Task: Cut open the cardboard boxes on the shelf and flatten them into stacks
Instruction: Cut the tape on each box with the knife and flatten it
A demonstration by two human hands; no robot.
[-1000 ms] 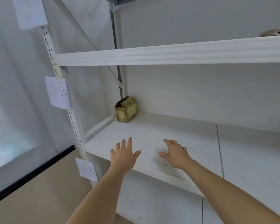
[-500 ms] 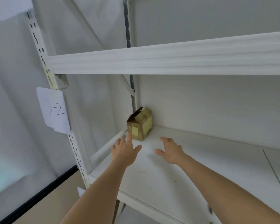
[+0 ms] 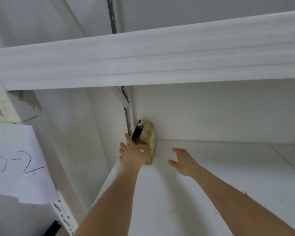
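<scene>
The small cardboard box (image 3: pixel 146 142) stands in the back left corner of the shelf (image 3: pixel 203 193); the left hand (image 3: pixel 132 154) is laid against it, fingers extended; the right hand (image 3: pixel 182 160), just right of the box, is spread and holds nothing. The box should be gripped from both sides, clear of the loose flap.

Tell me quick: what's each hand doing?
Left hand: open, fingers touching the cardboard box.
Right hand: open, holding nothing.
</scene>
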